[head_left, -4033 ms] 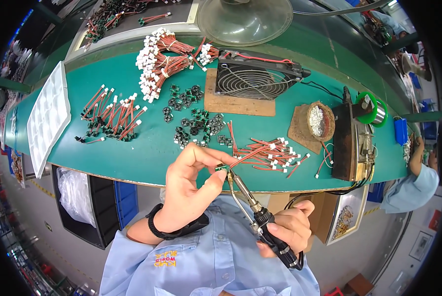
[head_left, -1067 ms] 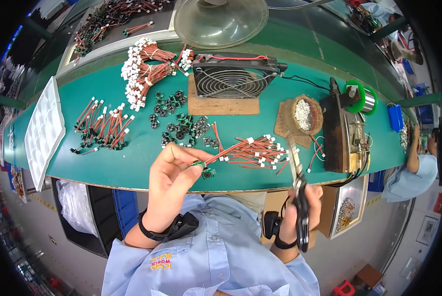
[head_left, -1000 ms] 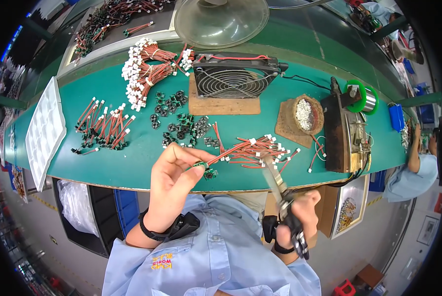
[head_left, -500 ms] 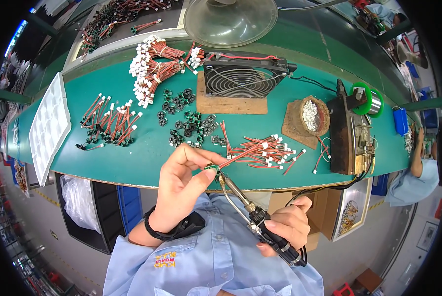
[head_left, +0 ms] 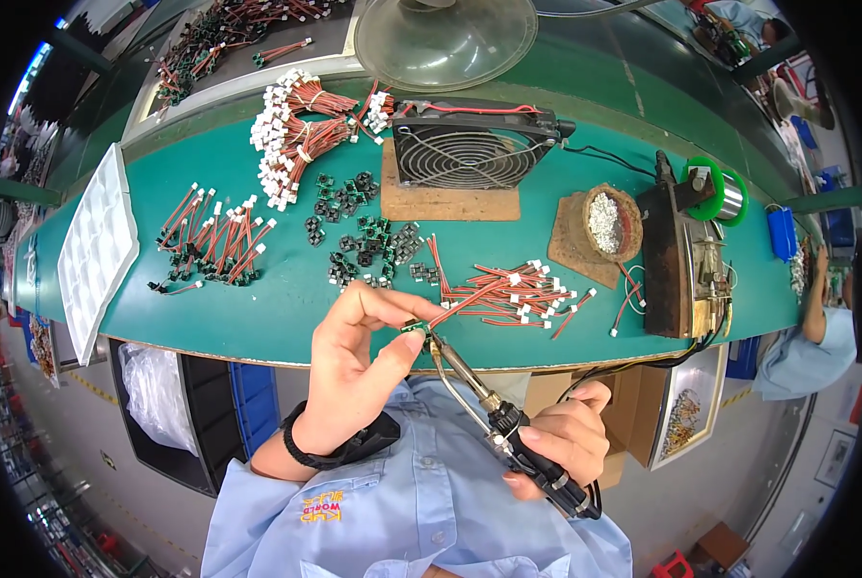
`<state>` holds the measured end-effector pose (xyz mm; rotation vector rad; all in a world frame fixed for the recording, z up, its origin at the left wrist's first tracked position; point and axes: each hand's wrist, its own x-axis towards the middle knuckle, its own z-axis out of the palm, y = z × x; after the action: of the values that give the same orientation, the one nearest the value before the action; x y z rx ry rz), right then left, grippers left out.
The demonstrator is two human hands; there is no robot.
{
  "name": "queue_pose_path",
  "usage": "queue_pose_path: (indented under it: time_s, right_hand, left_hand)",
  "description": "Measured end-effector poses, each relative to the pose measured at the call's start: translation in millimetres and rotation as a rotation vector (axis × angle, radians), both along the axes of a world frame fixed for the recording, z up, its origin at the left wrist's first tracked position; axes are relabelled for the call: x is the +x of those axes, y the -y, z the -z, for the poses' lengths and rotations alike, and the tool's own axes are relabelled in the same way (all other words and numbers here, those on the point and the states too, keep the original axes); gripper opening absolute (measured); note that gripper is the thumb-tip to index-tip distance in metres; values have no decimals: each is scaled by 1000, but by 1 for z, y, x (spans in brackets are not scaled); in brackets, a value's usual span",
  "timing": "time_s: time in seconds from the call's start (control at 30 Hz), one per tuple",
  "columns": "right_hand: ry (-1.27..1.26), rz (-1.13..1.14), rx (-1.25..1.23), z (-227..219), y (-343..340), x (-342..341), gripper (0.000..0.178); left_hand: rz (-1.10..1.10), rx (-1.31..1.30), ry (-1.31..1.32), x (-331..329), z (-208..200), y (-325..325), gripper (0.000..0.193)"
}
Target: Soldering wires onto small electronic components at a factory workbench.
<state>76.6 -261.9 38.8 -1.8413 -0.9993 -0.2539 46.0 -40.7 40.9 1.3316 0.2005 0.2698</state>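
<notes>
Between thumb and fingertips my left hand (head_left: 359,352) pinches a small green circuit board (head_left: 415,328), with a red and black wire lead (head_left: 470,302) running from it toward the right. My right hand (head_left: 564,438) is closed round the black handle of a soldering iron (head_left: 527,445). A thin metal tube runs along the iron's shaft. The iron's tip meets the board's edge by my left fingertips; the exact joint is too small to make out. Just beyond my hands lie loose wire leads with white connectors (head_left: 518,299) and several small black-and-green boards (head_left: 378,241).
A black fan (head_left: 470,154) stands on a wooden board. To the right are a bowl of white pieces (head_left: 604,226), a soldering station (head_left: 677,260) and a green solder spool (head_left: 725,197). Finished-looking wired boards (head_left: 219,241), bundled leads (head_left: 291,144) and a white tray (head_left: 99,246) occupy the left.
The right hand and soldering iron have shifted very slightly right. Both hands keep their hold, and the iron's tip stays at the board.
</notes>
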Motion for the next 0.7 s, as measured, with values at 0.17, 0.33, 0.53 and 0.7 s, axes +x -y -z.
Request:
queue_pose_path:
  time_s: [0.17, 0.33, 0.53, 0.7]
  right_hand:
    - [6, 3, -26, -6, 5, 3, 34]
    - [8, 49, 73, 1, 18, 8, 40]
    - [-55, 734, 66, 45, 17, 20, 28]
    - [-138, 752, -148, 50, 12, 35, 27]
  left_hand:
    - [-4, 137, 22, -1, 0, 2, 16]
    - [-10, 94, 16, 0, 0, 2, 16]
    - [24, -81, -36, 2, -4, -2, 13]
    - [-72, -58, -23, -4, 2, -15, 12]
